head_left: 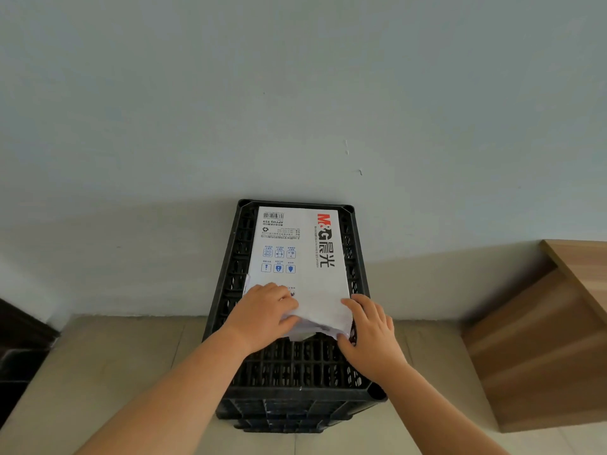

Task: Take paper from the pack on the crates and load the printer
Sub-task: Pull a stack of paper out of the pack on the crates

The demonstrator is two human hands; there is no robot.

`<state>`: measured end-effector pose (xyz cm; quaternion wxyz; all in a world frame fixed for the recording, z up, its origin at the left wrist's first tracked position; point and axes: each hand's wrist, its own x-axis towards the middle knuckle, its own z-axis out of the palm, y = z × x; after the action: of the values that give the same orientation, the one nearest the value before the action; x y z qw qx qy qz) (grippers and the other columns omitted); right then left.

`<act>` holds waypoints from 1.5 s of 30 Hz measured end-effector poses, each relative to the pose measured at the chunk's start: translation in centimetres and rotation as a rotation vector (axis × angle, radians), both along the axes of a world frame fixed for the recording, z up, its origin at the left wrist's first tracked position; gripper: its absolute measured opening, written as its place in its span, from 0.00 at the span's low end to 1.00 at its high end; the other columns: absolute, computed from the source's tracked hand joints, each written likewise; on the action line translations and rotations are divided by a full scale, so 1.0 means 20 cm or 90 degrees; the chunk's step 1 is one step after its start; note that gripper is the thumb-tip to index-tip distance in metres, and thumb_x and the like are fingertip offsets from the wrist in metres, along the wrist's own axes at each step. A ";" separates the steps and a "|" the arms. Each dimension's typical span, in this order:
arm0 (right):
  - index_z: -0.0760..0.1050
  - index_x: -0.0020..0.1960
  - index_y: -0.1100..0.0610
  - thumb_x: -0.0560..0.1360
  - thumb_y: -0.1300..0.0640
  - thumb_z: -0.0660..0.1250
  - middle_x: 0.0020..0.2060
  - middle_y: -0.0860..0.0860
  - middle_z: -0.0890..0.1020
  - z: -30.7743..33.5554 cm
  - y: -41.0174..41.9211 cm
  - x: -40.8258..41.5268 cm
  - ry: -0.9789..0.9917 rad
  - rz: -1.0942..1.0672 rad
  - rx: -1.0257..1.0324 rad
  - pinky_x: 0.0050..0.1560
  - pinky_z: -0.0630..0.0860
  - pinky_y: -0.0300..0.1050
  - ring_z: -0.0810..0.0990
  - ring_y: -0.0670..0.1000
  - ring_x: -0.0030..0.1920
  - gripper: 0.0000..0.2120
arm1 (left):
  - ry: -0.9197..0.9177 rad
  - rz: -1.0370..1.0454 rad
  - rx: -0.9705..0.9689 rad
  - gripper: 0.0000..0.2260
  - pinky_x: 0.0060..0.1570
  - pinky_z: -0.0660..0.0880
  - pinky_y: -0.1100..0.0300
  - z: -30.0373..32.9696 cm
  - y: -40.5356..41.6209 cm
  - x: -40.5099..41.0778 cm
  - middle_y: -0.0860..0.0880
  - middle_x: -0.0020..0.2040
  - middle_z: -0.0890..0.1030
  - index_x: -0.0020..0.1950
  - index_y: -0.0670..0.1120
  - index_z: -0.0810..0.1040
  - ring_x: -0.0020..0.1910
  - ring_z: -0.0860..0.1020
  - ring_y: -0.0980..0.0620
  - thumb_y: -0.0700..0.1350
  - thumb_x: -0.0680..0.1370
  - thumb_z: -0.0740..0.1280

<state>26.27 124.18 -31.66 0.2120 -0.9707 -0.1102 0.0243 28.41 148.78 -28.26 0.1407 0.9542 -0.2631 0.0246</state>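
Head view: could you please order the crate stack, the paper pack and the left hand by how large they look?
1. crate stack, largest
2. paper pack, lying on top of it
3. left hand, clearly smallest, resting on the pack's near end

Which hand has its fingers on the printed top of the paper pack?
The left hand: it grips the paper pack with fingers on the printed top. The right hand holds the torn near corner from the side instead.

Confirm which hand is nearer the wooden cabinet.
Right. The right hand sits at the paper pack's right corner, cabinet side; the left hand at its left, farther off.
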 end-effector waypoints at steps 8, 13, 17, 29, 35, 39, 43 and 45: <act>0.62 0.72 0.47 0.76 0.41 0.63 0.71 0.47 0.66 0.15 0.27 0.16 -0.014 0.030 0.086 0.72 0.57 0.53 0.61 0.51 0.72 0.27 | -0.089 0.034 -0.005 0.12 0.55 0.71 0.53 0.08 -0.05 0.08 0.52 0.48 0.83 0.51 0.48 0.83 0.51 0.78 0.50 0.54 0.76 0.66; 0.67 0.69 0.50 0.75 0.44 0.65 0.68 0.48 0.70 0.19 0.26 0.24 0.007 0.016 0.089 0.70 0.61 0.53 0.65 0.51 0.70 0.24 | -0.159 0.062 -0.075 0.14 0.65 0.69 0.49 0.07 -0.02 -0.01 0.47 0.60 0.80 0.56 0.45 0.81 0.63 0.74 0.46 0.49 0.74 0.69; 0.69 0.68 0.49 0.75 0.45 0.67 0.68 0.48 0.72 0.21 0.25 0.28 0.054 -0.024 0.143 0.70 0.63 0.56 0.67 0.51 0.69 0.24 | -0.204 0.023 -0.092 0.13 0.66 0.68 0.51 0.05 0.00 -0.12 0.45 0.61 0.78 0.58 0.44 0.80 0.64 0.72 0.46 0.49 0.76 0.67; 0.68 0.68 0.47 0.73 0.43 0.67 0.67 0.46 0.72 0.22 0.24 0.28 0.094 -0.046 0.161 0.69 0.66 0.56 0.70 0.50 0.67 0.26 | 0.087 0.160 0.028 0.19 0.66 0.65 0.57 0.00 0.04 -0.07 0.49 0.68 0.71 0.70 0.46 0.70 0.67 0.67 0.50 0.51 0.81 0.58; 0.68 0.69 0.48 0.73 0.43 0.68 0.68 0.47 0.71 0.24 0.24 0.28 0.089 -0.044 0.140 0.69 0.66 0.54 0.67 0.51 0.68 0.26 | 0.126 0.135 0.139 0.15 0.58 0.73 0.54 -0.03 0.02 0.02 0.48 0.63 0.71 0.62 0.46 0.75 0.62 0.68 0.48 0.50 0.81 0.57; 0.68 0.69 0.48 0.73 0.44 0.69 0.68 0.47 0.71 0.25 0.23 0.28 0.091 -0.042 0.139 0.69 0.66 0.53 0.67 0.51 0.69 0.27 | 0.118 0.123 0.153 0.14 0.58 0.73 0.55 -0.02 0.02 0.04 0.48 0.62 0.72 0.61 0.47 0.76 0.60 0.69 0.49 0.49 0.82 0.56; 0.68 0.69 0.49 0.73 0.44 0.69 0.68 0.47 0.70 0.25 0.23 0.29 0.094 -0.041 0.137 0.69 0.66 0.53 0.67 0.51 0.69 0.27 | 0.112 0.100 0.152 0.12 0.55 0.74 0.56 -0.03 0.03 0.04 0.49 0.61 0.72 0.60 0.48 0.77 0.59 0.69 0.50 0.47 0.82 0.57; 0.68 0.69 0.49 0.73 0.44 0.69 0.69 0.47 0.70 0.25 0.23 0.29 0.096 -0.042 0.140 0.69 0.66 0.54 0.67 0.51 0.69 0.27 | 0.110 0.090 0.151 0.12 0.54 0.74 0.56 -0.03 0.03 0.05 0.49 0.61 0.72 0.60 0.48 0.77 0.59 0.69 0.50 0.46 0.82 0.57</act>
<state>32.04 128.84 -26.60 0.3255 -0.9402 -0.0641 0.0777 29.40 149.41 -28.92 0.0470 0.9787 -0.1834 -0.0792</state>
